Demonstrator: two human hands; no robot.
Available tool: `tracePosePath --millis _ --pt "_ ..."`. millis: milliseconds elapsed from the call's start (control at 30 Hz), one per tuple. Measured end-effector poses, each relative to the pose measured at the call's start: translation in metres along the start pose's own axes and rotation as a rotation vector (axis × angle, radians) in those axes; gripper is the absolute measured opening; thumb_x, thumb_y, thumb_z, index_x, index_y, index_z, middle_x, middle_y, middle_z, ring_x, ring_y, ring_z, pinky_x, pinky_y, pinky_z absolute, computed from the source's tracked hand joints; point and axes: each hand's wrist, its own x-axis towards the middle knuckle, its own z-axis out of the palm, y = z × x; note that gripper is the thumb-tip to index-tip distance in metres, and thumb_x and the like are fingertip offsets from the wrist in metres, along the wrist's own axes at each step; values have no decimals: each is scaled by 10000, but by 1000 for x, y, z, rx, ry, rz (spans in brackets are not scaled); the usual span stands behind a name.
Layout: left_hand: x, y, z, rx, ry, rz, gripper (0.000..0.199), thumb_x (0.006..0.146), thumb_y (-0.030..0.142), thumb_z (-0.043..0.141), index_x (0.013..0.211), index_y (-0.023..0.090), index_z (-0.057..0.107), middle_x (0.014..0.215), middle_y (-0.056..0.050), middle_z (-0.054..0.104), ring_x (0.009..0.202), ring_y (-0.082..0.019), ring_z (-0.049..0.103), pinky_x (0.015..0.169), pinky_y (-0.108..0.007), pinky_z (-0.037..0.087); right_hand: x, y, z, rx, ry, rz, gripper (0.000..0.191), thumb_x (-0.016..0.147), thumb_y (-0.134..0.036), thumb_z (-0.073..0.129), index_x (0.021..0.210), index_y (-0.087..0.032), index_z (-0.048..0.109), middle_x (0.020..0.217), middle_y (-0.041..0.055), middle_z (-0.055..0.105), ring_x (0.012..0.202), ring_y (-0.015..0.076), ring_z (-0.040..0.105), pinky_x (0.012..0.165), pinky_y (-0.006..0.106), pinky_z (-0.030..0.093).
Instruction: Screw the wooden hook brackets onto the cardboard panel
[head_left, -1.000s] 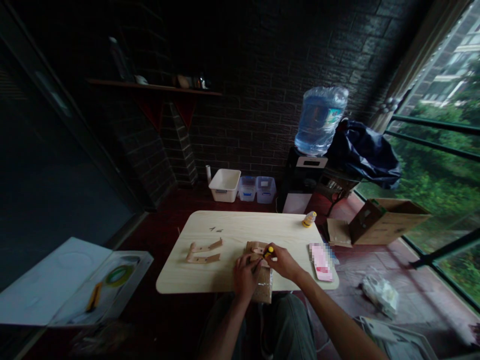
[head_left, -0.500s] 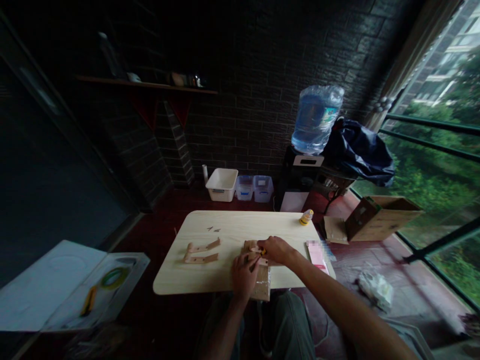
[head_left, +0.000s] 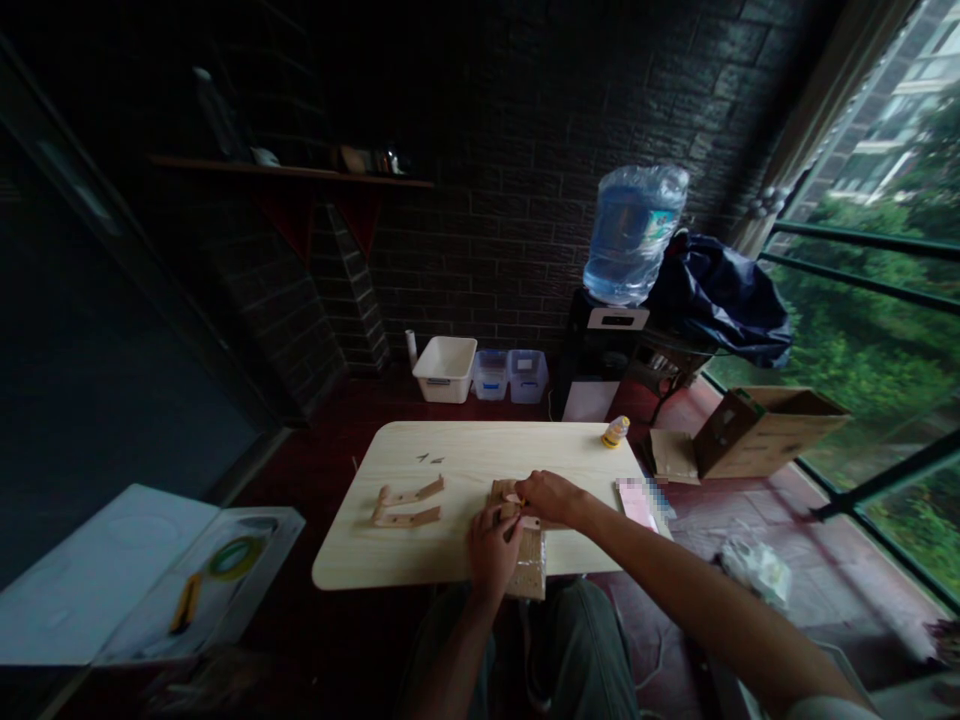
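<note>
At the near edge of the table my left hand [head_left: 492, 548] is closed on a small light wooden piece [head_left: 531, 522], pressing it down on a brown block [head_left: 531, 568] that looks wrapped in clear tape. My right hand [head_left: 551, 497] is closed round a small yellow-and-black tool [head_left: 523, 503], mostly hidden by the fingers; its kind does not show. The tool meets the wooden piece close to my left fingertips. Left of my hands lies a U-shaped wooden frame [head_left: 409, 517] with two arms. Small dark pieces [head_left: 430, 459] lie behind it.
On the table [head_left: 352, 560] stand a yellow-capped clear bottle [head_left: 616, 432] and a pink packet [head_left: 636, 503] at the right. An open white case [head_left: 247, 590] with a yellow cutter lies at lower left. Storage bins [head_left: 445, 370], a water dispenser [head_left: 596, 345] and a carton [head_left: 750, 440] stand beyond.
Both hands stay at the same spot on the block. My right fingers have turned slightly and now cover more of the yellow-and-black tool. The view has shifted slightly.
</note>
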Motion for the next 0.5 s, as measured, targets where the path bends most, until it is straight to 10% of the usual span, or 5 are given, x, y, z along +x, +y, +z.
tracePosePath --millis 500 --pt "1 1 -1 -2 0 17 155 907 290 648 986 296 782 1112 -59 690 1042 -247 609 922 -407 510 -2 -11 -16 -158 -74 -39 194 932 -194 562 1035 -162 724 1001 161 774 916 288 753 742 374 585"
